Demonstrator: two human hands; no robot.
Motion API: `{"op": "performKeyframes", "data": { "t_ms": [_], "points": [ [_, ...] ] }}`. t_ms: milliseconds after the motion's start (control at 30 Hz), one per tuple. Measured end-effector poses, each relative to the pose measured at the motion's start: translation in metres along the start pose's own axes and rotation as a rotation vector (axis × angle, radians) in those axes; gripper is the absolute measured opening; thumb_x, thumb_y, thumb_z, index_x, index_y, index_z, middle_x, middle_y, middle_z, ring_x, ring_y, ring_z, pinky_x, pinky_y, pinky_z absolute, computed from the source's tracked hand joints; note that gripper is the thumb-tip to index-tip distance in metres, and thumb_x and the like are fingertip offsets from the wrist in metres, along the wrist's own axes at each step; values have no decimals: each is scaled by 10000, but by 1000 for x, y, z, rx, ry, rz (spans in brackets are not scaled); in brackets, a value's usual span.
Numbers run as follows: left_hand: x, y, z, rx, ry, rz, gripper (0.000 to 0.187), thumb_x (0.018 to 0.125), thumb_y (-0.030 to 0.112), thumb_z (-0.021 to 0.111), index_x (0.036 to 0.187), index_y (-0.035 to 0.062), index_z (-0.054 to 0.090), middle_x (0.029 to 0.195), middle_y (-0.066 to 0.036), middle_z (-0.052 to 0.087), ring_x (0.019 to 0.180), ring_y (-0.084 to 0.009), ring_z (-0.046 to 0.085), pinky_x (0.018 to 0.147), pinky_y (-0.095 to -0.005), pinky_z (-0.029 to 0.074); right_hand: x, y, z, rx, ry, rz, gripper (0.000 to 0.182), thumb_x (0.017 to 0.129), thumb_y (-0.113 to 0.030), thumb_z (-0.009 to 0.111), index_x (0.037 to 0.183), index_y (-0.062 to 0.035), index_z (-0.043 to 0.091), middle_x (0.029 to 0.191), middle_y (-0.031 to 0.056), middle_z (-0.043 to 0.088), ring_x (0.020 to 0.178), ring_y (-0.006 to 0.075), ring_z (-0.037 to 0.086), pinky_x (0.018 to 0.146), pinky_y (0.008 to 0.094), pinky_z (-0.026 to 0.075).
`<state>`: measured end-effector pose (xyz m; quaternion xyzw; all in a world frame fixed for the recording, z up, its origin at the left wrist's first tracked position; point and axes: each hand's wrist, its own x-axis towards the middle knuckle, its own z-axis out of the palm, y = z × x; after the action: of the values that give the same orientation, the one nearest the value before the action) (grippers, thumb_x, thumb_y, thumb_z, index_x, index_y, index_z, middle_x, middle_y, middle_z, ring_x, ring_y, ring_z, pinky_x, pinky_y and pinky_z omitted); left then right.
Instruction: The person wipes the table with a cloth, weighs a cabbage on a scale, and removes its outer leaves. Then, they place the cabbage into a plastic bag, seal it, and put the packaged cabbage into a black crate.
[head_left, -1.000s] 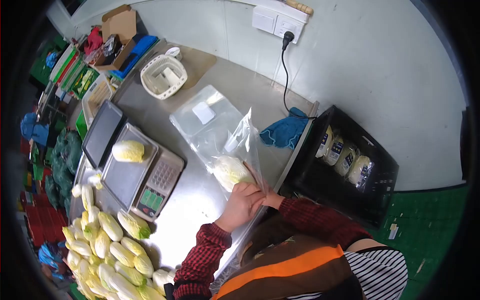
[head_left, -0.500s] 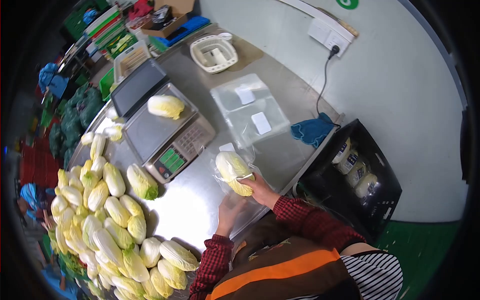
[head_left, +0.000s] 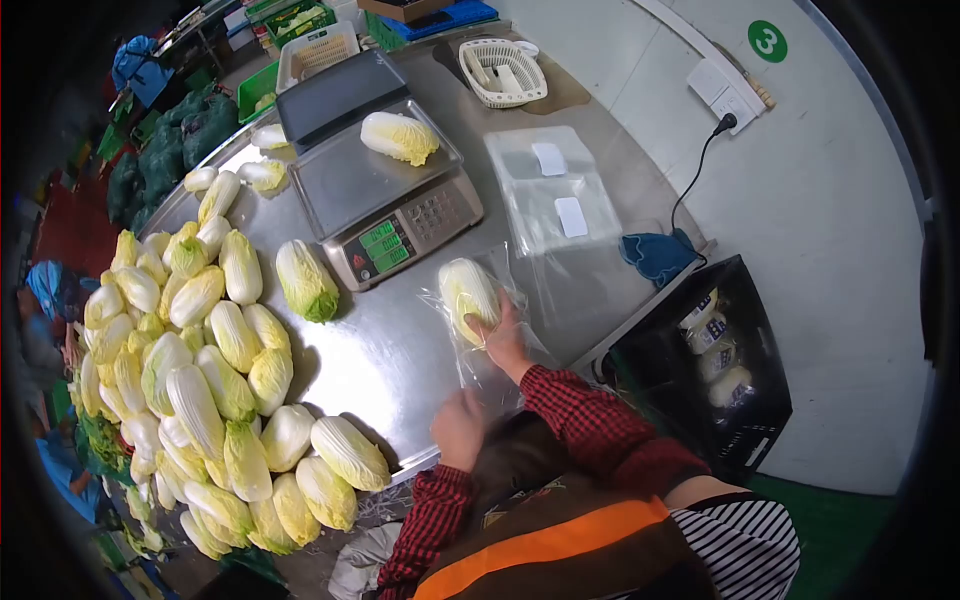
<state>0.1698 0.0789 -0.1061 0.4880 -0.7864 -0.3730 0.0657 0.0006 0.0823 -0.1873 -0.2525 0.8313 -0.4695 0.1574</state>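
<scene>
Toward the near edge of the metal tabletop (head_left: pixel 375 350), a napa cabbage (head_left: pixel 465 290) is showing through a clear plastic bag (head_left: pixel 477 366), near the digital scale (head_left: pixel 432 218). The right hand (head_left: pixel 505 335) is gripping the cabbage's lower side, its thumb lying across the front. The left hand (head_left: pixel 459 428) is hovering by the tabletop's edge, fingers curled in; whether it is pinching any plastic, I cannot tell. Another napa cabbage (head_left: pixel 398 137) is resting on the scale's platform, a heap of napa cabbages (head_left: pixel 197 410) is filling the left side, and flat clear bags (head_left: pixel 552 205) are lying beyond the bagged one.
</scene>
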Motion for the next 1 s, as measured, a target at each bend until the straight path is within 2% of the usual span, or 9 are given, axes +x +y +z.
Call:
{"op": "performKeyframes", "data": {
  "t_ms": [167, 267, 300, 367, 400, 433, 533, 900, 1000],
  "points": [
    [-24, -24, 15, 122, 38, 16, 356, 962, 293, 531, 791, 18, 679, 706, -221, 646, 685, -430, 638, 623, -528, 485, -32, 27, -62, 95, -94, 31, 765, 860, -253, 705, 1448, 36, 310, 1446, 274, 393, 1331, 386, 404, 1091, 446, 353],
    [-27, -44, 23, 85, 9, -57, 385, 943, 344, 543, 786, 26, 692, 756, -222, 661, 708, -443, 639, 644, -535, 492, -63, 41, -87, -216, -230, -321, 538, 843, -193, 692, 1317, -17, 510, 1350, 189, 489, 1273, 385, 443, 1066, 421, 389],
    [-26, -47, 21, -17, -31, -114, 392, 936, 363, 563, 833, 18, 719, 752, -244, 652, 712, -448, 633, 636, -521, 486, -74, 30, -94, -214, -247, -298, 538, 843, -193, 692, 1317, -17, 510, 1350, 189, 489, 1273, 385, 443, 1066, 421, 389],
    [-23, -63, 21, -375, -137, -277, 446, 924, 391, 639, 833, -41, 705, 614, -118, 634, 548, -188, 593, 550, -360, 459, -88, 6, -100, -269, -322, -521, 340, 828, -169, 693, 1125, -23, 616, 1243, 151, 542, 1171, 353, 498, 1003, 417, 425],
    [-24, -67, 22, -473, -169, -299, 410, 941, 358, 634, 832, -30, 709, 646, -68, 635, 566, -130, 567, 551, -301, 446, -95, -1, -95, -229, -340, -556, 191, 806, -176, 708, 930, -42, 652, 1072, 104, 591, 1031, 310, 534, 900, 412, 453],
    [-26, -70, 22, -572, -198, -317, 378, 959, 325, 628, 831, -20, 712, 677, -18, 636, 583, -72, 541, 553, -242, 434, -101, -8, -90, -219, -348, -538, 191, 806, -176, 708, 930, -42, 652, 1072, 104, 591, 1031, 310, 534, 900, 412, 453],
    [-30, -76, 21, -858, -311, -444, 344, 981, 302, 598, 886, -11, 705, 753, -8, 653, 617, -66, 544, 570, -231, 435, -112, -18, -74, -115, -489, -626, 162, 778, -227, 733, 819, -89, 659, 842, 36, 572, 893, 262, 537, 806, 388, 461],
    [-44, -66, 35, -851, -108, -367, 327, 975, 248, 583, 846, -28, 704, 672, 20, 589, 606, -44, 471, 530, -233, 364, -123, -22, -59, -340, -533, -671, 139, 782, -197, 689, 823, -87, 616, 899, 39, 579, 936, 250, 535, 858, 394, 457],
    [-47, -65, 41, -792, -93, -312, 328, 979, 248, 574, 881, -35, 707, 705, -8, 620, 621, -62, 510, 533, -242, 395, -139, 2, -95, -443, -577, -874, 159, 825, -219, 646, 905, -90, 598, 986, 54, 557, 1006, 244, 506, 893, 384, 435]
  ]
}}
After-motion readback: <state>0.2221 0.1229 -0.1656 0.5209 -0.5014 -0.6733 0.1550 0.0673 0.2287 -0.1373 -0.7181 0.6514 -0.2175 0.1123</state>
